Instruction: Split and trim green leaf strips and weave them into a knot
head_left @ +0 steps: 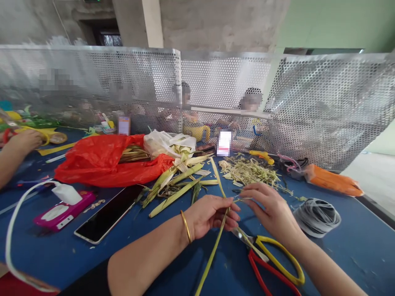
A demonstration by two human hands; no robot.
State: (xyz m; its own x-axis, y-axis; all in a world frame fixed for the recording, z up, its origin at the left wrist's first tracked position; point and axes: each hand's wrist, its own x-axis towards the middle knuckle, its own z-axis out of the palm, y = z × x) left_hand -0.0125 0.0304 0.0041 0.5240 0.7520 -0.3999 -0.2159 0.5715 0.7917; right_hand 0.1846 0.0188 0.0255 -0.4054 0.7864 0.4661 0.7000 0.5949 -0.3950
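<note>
My left hand (212,218), with a gold bangle at its wrist, is closed around a long, narrow green-yellow plant strip (210,259). One end of the strip reaches down toward me and the other points away across the table. Close by on the right, the fingers of my right hand (268,207) pinch a thin strand (245,199) of similar material at the left fingertips. Scissors (253,243) with one yellow and one red handle lie below my hands. Beyond them are a heap of corn husks (175,185) and a pile of shredded plant bits (256,170).
A red plastic bag (92,158), a dark phone (108,216) and a purple power strip (66,209) lie left. Right are a cord roll (317,218) and an orange packet (333,179). A perforated screen (225,74) stands behind; a co-worker's hand (24,142) shows far left.
</note>
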